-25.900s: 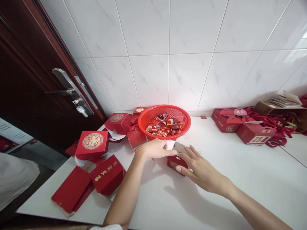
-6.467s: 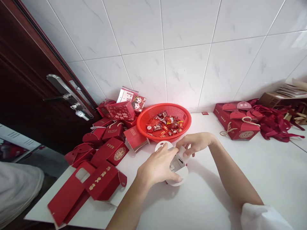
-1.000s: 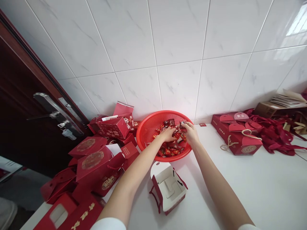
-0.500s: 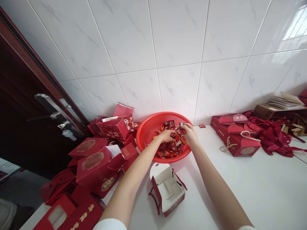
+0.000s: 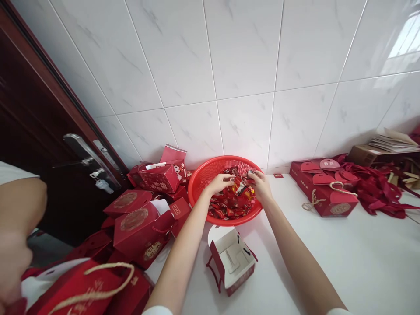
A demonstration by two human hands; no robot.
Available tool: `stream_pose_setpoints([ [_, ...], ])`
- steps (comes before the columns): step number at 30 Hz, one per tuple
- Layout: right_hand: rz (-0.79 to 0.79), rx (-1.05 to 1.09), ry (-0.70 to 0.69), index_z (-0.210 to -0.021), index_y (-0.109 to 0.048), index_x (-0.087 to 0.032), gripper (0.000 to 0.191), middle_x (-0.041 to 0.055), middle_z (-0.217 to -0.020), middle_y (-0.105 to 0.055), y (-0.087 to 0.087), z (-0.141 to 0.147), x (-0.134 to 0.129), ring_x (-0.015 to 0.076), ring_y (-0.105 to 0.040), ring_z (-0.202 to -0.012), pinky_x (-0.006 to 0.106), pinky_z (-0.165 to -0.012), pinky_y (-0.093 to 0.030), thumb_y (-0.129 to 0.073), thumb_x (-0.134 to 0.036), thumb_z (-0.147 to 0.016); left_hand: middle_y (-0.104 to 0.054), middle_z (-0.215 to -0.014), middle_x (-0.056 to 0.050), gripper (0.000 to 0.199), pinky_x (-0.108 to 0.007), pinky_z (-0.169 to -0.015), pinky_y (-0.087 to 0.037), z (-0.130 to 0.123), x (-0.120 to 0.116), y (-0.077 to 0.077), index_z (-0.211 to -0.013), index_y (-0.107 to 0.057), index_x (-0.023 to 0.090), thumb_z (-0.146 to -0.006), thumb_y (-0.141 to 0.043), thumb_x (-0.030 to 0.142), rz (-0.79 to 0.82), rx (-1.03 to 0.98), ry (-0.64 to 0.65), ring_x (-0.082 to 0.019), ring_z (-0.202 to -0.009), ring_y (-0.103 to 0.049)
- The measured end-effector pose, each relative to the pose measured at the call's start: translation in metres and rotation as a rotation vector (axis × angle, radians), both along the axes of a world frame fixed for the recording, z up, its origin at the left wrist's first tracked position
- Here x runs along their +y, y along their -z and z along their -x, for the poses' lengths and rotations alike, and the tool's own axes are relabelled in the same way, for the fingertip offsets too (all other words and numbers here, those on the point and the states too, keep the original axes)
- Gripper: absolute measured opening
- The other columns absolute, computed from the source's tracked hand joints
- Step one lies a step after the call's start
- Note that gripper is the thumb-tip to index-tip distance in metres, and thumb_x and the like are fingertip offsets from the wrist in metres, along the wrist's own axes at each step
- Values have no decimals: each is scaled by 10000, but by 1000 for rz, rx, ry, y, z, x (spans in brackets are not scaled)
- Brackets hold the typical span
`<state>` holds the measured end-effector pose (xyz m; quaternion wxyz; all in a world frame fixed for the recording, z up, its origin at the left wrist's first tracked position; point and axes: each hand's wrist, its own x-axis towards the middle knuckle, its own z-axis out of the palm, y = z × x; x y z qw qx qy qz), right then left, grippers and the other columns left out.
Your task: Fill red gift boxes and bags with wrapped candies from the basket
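Observation:
A red plastic basket (image 5: 197, 192) stands against the tiled wall, with red-wrapped candies (image 5: 229, 205) inside. Over its left part is my left hand (image 5: 220, 183), fingers pinched together at the candies; what they hold is too small to name. My right hand (image 5: 261, 186) is at the basket's right side, closed on a small shiny wrapped candy (image 5: 251, 172). In front of the basket sits an open box (image 5: 233, 261), white inside and red outside, with red cord handles. Nothing lies in it.
Red gift boxes (image 5: 138, 227) are piled at the left, beside a dark door (image 5: 42, 131). Another person's arm (image 5: 19, 205) is at the left edge near a box with a rope handle. At right are a closed red box (image 5: 323, 188), red ribbons (image 5: 380, 192) and cardboard.
My left hand has lifted slightly and drawn its fingers together. Another person's arm and a rope-handled red box have come in at the lower left. The view has shifted slightly.

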<state>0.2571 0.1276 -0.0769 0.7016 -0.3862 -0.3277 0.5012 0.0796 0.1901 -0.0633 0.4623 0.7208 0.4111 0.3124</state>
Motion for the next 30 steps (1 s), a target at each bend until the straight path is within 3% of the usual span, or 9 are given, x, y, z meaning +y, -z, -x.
stream_pose_setpoints([
  [5,-28,-3,-73,-713,-673,-222,339,-1,-773,-706,-4,-2,-5,160,-649,-689,283,-642,-552,-876,-392,-500,-751,-940,-76,417,-358,-837,-549,3,-18,-11,-919,-748,139,-691,-781,487,39,-193,-9,-207,-843,-685],
  [12,-58,1,-237,-782,-715,-228,380,0,-830,-723,-22,-4,-17,161,-644,-692,286,-626,-548,-904,-405,-505,-694,-778,-27,331,-297,-752,-513,12,-39,-7,-775,-685,151,-695,-765,462,-40,-316,-150,-176,-763,-635],
  [17,-106,-46,-381,-815,-721,-226,327,-8,-866,-732,-30,-1,-26,158,-653,-765,279,-668,-544,-903,-354,-575,-717,-826,-32,365,-312,-780,-518,9,-60,-14,-856,-711,154,-700,-755,481,-75,-349,-160,-207,-822,-650],
  [25,-192,-210,-454,-876,-725,-218,312,-3,-863,-740,-58,-2,-55,152,-664,-780,275,-720,-536,-871,-361,-640,-748,-957,-62,390,-342,-844,-535,9,-105,-34,-952,-748,157,-753,-750,492,-92,-440,-118,-233,-893,-673],
  [30,-220,-319,-439,-810,-705,-213,316,3,-807,-720,-73,-2,-74,170,-649,-748,295,-684,-552,-873,-408,-625,-755,-1005,-73,394,-357,-897,-542,14,-128,-39,-999,-760,163,-772,-765,484,-57,-449,-85,-245,-940,-689],
])
